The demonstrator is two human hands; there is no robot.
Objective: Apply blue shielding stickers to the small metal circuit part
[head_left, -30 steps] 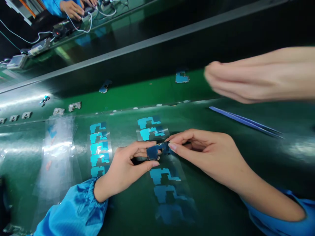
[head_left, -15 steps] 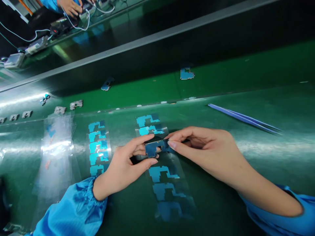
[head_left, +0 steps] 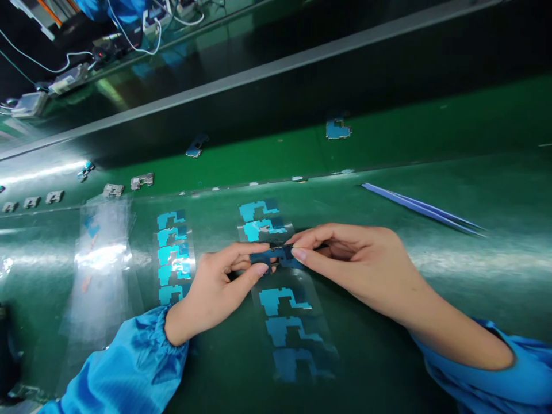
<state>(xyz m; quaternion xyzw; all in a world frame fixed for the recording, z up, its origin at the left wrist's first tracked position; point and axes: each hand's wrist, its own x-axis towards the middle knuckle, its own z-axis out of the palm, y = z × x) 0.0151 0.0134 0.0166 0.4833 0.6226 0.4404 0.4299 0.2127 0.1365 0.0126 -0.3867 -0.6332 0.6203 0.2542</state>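
Between both hands is a small dark-blue circuit board (head_left: 282,255), held above the green table mat. My left hand (head_left: 226,280) pinches its left end between thumb and fingers. On the board's right end, the thumb and index finger of my right hand (head_left: 349,253) are closed, and the fingertips hide that edge. Whether a film piece lies on the board I cannot tell. Under the hands lies a clear sheet with blue cut-out stickers (head_left: 282,330). Farther left is a second sheet of bright blue stickers (head_left: 172,256).
Blue tweezers (head_left: 420,208) lie to the right. A stack of clear sheets (head_left: 101,259) is at left. Boards, including one blue-faced board (head_left: 337,129), sit along the back strip, with several metal-faced pieces (head_left: 142,181) at left. Cables and devices (head_left: 71,77) stand beyond the ledge.
The board has tilted and looks darker, and my left thumb has moved slightly up and left onto it. My right hand keeps its pinch. The co-worker's hand has left view at the top.
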